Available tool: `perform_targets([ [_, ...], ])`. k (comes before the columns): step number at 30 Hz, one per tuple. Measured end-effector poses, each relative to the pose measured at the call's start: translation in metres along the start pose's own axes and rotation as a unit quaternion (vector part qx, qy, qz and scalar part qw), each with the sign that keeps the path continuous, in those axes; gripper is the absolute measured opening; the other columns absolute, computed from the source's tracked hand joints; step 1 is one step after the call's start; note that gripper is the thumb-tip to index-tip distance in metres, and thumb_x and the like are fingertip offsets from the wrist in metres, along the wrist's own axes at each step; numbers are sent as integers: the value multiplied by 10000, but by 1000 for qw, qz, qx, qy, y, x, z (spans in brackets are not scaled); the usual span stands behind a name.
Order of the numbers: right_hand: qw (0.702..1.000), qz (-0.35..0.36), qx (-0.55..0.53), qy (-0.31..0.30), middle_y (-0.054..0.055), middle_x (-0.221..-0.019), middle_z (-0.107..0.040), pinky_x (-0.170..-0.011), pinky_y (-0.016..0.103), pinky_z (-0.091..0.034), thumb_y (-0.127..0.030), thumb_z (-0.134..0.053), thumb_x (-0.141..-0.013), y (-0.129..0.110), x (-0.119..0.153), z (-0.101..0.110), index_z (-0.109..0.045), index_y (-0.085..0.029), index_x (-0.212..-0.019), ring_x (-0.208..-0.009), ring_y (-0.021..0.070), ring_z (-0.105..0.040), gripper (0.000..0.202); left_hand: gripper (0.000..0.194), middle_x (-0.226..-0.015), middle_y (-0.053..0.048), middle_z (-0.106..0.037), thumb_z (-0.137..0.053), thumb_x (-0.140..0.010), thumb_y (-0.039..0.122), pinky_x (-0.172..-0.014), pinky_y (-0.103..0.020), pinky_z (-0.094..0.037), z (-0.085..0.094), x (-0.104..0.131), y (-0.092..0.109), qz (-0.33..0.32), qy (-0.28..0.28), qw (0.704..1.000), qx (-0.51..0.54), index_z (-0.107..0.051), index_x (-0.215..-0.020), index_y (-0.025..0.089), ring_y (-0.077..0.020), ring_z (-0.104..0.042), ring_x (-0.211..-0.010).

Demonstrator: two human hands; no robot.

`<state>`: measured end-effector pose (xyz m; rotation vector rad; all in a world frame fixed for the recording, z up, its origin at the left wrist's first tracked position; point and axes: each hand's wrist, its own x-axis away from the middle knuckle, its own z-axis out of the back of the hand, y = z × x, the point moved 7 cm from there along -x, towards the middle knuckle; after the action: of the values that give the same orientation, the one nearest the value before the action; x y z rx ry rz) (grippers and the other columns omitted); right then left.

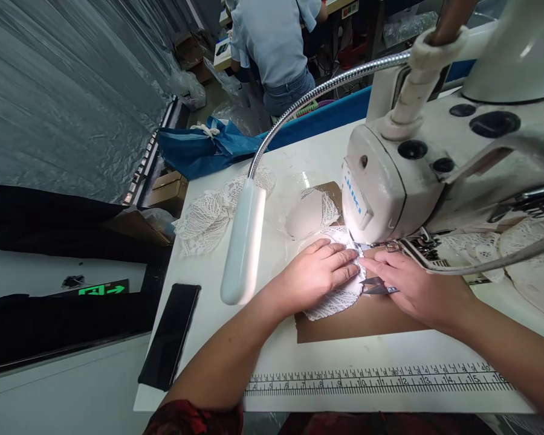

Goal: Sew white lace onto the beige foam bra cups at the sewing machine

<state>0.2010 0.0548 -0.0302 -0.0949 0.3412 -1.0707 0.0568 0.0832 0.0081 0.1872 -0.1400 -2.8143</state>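
Machine: white industrial sewing machine (435, 163) looms right above both hands, hiding the needle.
Lamp: white gooseneck lamp (243, 241) just left of left hand (315, 272).
Phone: black phone (170, 335) far left.
Lace: white lace piece (335, 302) pressed flat under left hand.
Snips: small metal thread snips (378, 287) under right hand (417, 287); fingertips meet.

Sewing machine (435, 163) upper right on table (390, 353). Lamp (243, 241) centre-left; phone (170, 335) lower left at table edge. Lace pile (206, 220) behind lamp. Ruler (381, 382) along bottom edge. Both hands mid-frame on lace piece (333, 302), under machine head. Co-worker (276, 48) top centre.
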Motion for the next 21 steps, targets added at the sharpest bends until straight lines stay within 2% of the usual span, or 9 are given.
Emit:
perform_targets([
  [3,1000,-7,29,5,40,-899,-710,-688,296,-506,-185,-485,-820,-3,-4,2,-671,-307,-1200,-811,200,-640,440,373,-1393,-112,-554,-444,-944,156,-973,-422,-460,-4,1,-2,11,0,1000,13,-558,-1299,153,-257,-517,-1199],
  [8,997,-10,63,38,39,-817,-709,-670,310,-501,-189,-484,-834,-6,-8,4,-690,-303,-1166,-733,197,-644,406,410,-1424,-102,-529,-442,-943,175,-952,-414,-463,-7,0,-5,37,-15,999,-3,-533,-1341,139,-275,-502,-1216],
  [15,994,-12,82,66,37,-851,-720,-656,303,-495,-126,-475,-797,-6,-6,5,-704,-299,-1139,-738,189,-649,446,407,-1414,-106,-537,-459,-945,175,-956,-412,-425,-7,-1,-9,56,-20,998,-12,-528,-1346,161,-265,-476,-1258],
  [21,995,-17,76,59,28,-770,-719,-593,308,-478,-151,-466,-818,-11,-12,15,-728,-286,-1035,-620,179,-631,366,418,-1401,-74,-558,-419,-951,176,-940,-414,-399,-8,-2,-19,73,9,997,-6,-527,-1354,193,-263,-487,-1230],
])
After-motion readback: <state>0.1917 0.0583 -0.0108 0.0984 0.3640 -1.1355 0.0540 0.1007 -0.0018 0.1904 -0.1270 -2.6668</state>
